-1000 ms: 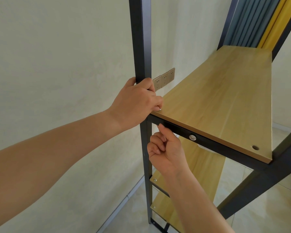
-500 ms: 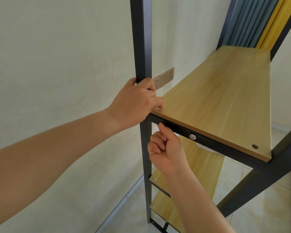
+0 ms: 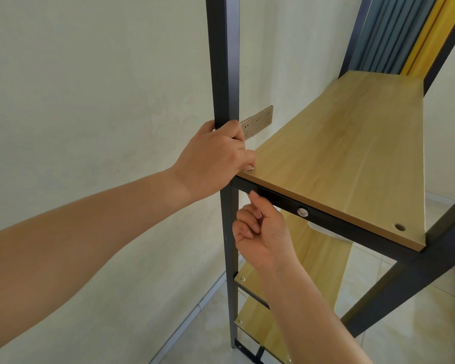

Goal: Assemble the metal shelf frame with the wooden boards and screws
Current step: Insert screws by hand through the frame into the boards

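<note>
Evidently the near-left corner of the pale wooden shelf board (image 3: pixel 347 158) is being fastened to the black metal upright post (image 3: pixel 222 61); the left hand (image 3: pixel 216 158) pinches a small silver screw (image 3: pixel 249 168) there; the right hand (image 3: pixel 263 229), fingers curled, works beneath the black crossbar (image 3: pixel 334 224), its contents hidden; next, probably, tightening from below.

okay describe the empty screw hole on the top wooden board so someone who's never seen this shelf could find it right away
Start at the top wooden board of the black metal frame. Follow its near edge to the right-hand corner; the empty hole is a small dark round hole in the wood there. Unlike the silver bolt in the black rail below, nothing fills it.
</note>
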